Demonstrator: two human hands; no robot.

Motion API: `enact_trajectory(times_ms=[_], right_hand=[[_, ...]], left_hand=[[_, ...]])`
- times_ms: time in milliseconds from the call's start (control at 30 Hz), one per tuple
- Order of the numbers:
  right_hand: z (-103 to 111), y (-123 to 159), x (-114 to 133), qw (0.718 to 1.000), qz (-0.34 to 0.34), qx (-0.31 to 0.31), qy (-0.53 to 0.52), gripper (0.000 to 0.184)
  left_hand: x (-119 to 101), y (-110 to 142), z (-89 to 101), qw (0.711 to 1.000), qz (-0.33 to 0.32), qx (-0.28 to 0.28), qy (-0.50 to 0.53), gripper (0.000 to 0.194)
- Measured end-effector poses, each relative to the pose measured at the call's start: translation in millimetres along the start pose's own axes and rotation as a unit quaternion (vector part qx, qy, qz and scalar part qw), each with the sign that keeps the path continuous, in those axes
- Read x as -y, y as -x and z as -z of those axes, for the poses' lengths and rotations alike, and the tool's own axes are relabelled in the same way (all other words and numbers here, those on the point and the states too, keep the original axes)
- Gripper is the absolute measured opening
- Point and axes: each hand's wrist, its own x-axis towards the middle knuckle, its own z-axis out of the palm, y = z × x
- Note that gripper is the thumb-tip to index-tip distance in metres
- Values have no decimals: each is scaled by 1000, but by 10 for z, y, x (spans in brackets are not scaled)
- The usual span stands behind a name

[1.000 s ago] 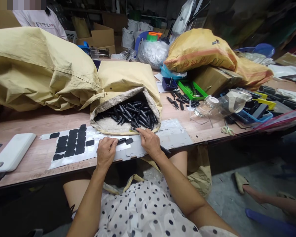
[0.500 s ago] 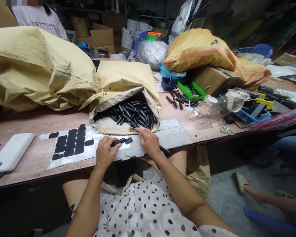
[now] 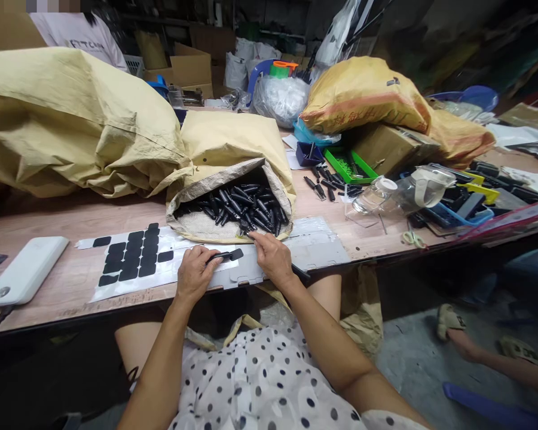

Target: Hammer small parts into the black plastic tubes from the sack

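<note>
My left hand [image 3: 193, 270] is closed in a pinch around a slim black plastic piece [image 3: 219, 257], low over the white backing sheet at the table edge. At that piece's right end is a small black square patch [image 3: 237, 254]; I cannot tell whether they touch. My right hand [image 3: 272, 258] is closed on a slim tool with a black handle [image 3: 301, 273], whose rear end sticks out past the wrist. Its front end lies close to the mouth of the paper sack [image 3: 192, 230], where many black tapered pieces [image 3: 246, 203] are heaped.
Rows of black patches [image 3: 134, 251] lie on a white sheet at left, beside a white power bank [image 3: 24, 270]. To the right are a green tray [image 3: 349, 164], a clear jug [image 3: 424, 185], scissors [image 3: 413, 239] and a blue basket [image 3: 464, 215]. Large sacks stand behind.
The piece in my left hand has shifted slightly and now meets or overlaps the square patch in view. My right hand has hardly moved. The whole view has shifted slightly.
</note>
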Motion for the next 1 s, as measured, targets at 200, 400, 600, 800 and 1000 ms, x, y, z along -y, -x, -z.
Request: enact_trajectory(times_ms=[200, 400, 600, 800, 1000], right_hand=[[-21, 4, -20, 1000, 7, -2, 5, 39], [-37, 2, -28, 1000, 9, -10, -2, 38], [-70, 14, -57, 999, 19, -26, -19, 38], [-54, -16, -85, 997, 6, -32, -76, 35], [74, 99, -56, 975, 79, -36, -203, 32]], left_hand=[[8, -6, -5, 1000, 0, -1, 9, 29], [23, -17, -5, 1000, 5, 6, 8, 34], [12, -5, 2, 1000, -6, 4, 2, 25], [-6, -11, 33, 1000, 3, 21, 4, 18], [-19, -24, 33, 999, 20, 40, 16, 18]])
